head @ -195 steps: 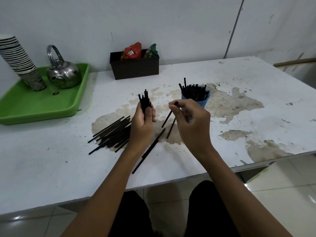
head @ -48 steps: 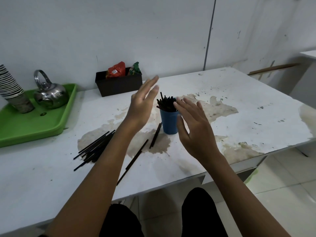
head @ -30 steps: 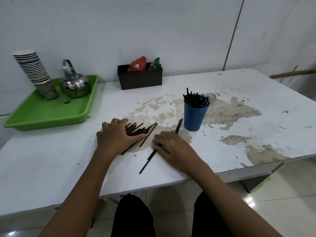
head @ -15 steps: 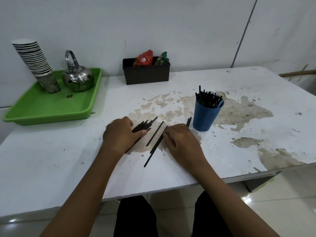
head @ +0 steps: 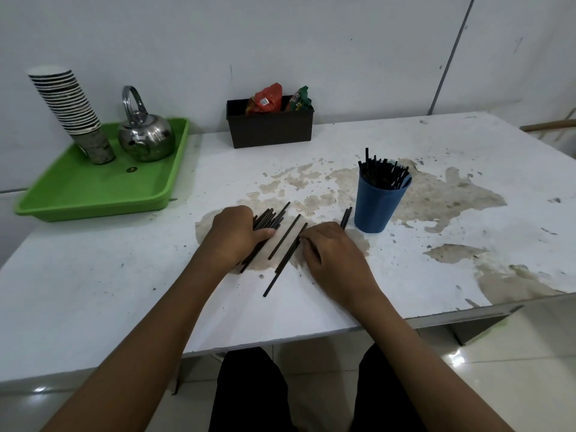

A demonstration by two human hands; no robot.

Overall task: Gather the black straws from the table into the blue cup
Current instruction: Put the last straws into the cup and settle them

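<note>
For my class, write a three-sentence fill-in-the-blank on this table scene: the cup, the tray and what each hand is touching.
1. The blue cup already holds many black ____.
2. The steel kettle stands on a ____ tray.
3. The left hand presses a bundle of straws against the ____, and the right hand lies on other loose ones.

Missing words: straws; green; table
</note>
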